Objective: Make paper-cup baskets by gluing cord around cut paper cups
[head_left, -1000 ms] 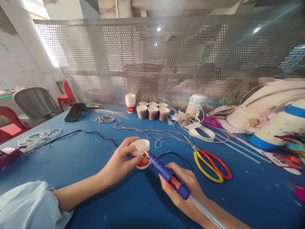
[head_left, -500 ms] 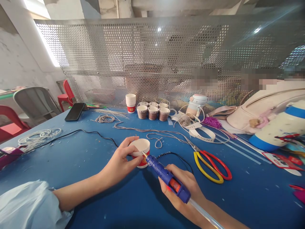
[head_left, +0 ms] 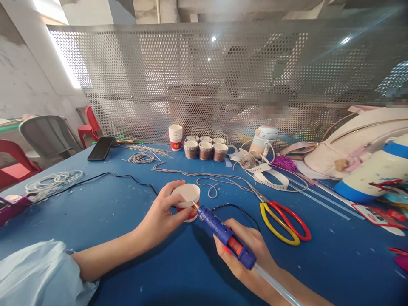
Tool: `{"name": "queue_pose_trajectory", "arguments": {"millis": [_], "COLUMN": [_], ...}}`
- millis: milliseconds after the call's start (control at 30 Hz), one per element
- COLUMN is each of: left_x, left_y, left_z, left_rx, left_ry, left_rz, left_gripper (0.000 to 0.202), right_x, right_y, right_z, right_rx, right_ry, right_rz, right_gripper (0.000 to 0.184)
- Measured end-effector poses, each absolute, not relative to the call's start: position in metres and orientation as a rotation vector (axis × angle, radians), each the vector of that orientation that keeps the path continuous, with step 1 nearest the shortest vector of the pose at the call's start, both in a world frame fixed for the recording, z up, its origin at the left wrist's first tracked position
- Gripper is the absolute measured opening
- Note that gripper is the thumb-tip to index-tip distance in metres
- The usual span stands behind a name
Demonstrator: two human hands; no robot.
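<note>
My left hand (head_left: 161, 214) is wrapped round a small white paper cup (head_left: 188, 196) with a red band, standing on the blue table (head_left: 121, 221). In my right hand (head_left: 250, 250) I grip a blue hot glue gun (head_left: 225, 236) with a clear glue stick out of its back. The gun's tip touches the cup's side near the rim. A black cord (head_left: 237, 208) loops behind the gun.
Yellow and red scissors (head_left: 282, 219) lie right of the cup. Grey string (head_left: 204, 178), a stack of cups (head_left: 175, 137), wrapped cups (head_left: 205, 149), a phone (head_left: 101, 148), white ribbon (head_left: 270, 178), a bag (head_left: 357, 142) and a bottle (head_left: 376, 170) sit farther back. A perforated metal screen (head_left: 204, 80) borders the table.
The glue gun's tip has stayed against the cup's side, shifting only slightly. My left hand keeps the same hold on the cup.
</note>
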State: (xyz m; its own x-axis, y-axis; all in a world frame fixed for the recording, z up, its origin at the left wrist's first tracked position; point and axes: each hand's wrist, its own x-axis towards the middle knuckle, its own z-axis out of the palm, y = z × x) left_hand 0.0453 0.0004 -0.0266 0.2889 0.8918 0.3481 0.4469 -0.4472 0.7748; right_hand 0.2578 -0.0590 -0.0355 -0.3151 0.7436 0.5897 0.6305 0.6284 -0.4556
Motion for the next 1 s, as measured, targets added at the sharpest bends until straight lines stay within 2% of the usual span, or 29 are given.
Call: {"name": "queue_pose_trajectory", "arguments": {"millis": [767, 1000], "left_x": [0.0463, 0.0454], "left_y": [-0.0017, -0.0015], "left_z": [-0.0279, -0.0248], "left_rx": [2.038, 1.954], "left_ry": [1.229, 1.252], "left_rz": [1.07, 1.037], "left_gripper": [0.021, 0.019], "right_x": [0.2595, 0.2599], "right_y": [-0.0583, -0.0605], "right_z": [-0.0428, -0.0367], "right_rx": [-1.024, -1.116], "right_ry": [-2.055, -2.051], "right_rz": [0.176, 0.188], "right_gripper": [0.013, 0.018]}}
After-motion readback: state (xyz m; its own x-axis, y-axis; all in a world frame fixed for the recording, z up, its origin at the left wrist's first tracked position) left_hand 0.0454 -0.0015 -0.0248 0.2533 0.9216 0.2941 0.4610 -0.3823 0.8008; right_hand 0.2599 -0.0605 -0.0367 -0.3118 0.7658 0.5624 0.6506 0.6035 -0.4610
